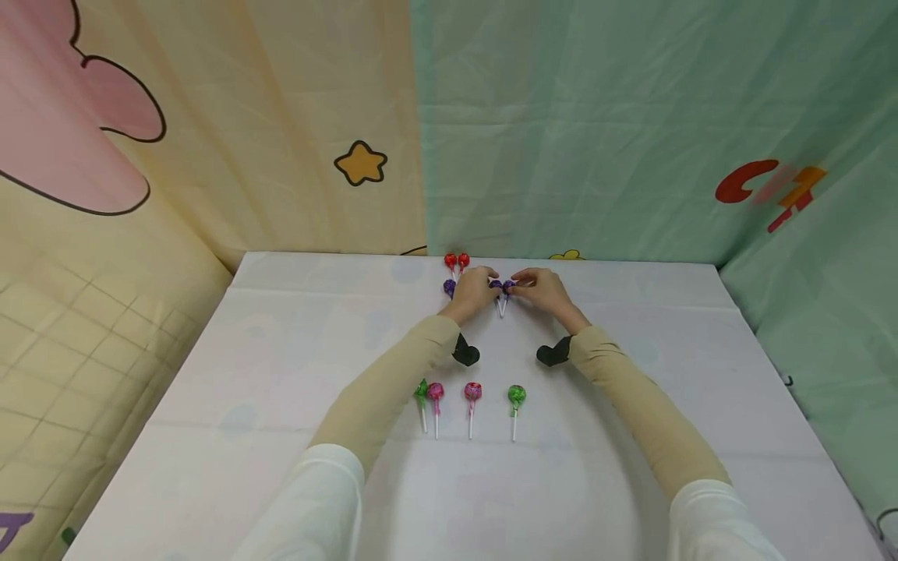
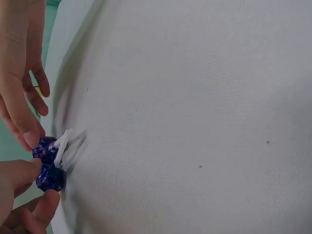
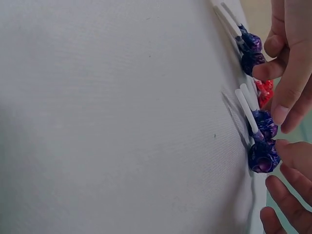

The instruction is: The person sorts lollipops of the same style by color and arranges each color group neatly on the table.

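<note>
Two purple lollipops (image 1: 502, 287) lie head to head at the far middle of the white table (image 1: 281, 351), sticks pointing toward me. My left hand (image 1: 489, 280) pinches the head of one (image 2: 48, 178) between thumb and finger. My right hand (image 1: 517, 282) holds the other head (image 3: 263, 160) between thumb and fingertips. In the right wrist view two more purple lollipops (image 3: 251, 50) and a red one (image 3: 264, 92) lie just past my left hand (image 3: 279, 92). The heads nearly touch.
Two red lollipops (image 1: 457, 259) lie at the table's far edge. A near row holds a green lollipop (image 1: 421, 388), two pink ones (image 1: 436, 389) (image 1: 473, 391) and another green one (image 1: 516, 396). Printed cloth walls stand close on three sides.
</note>
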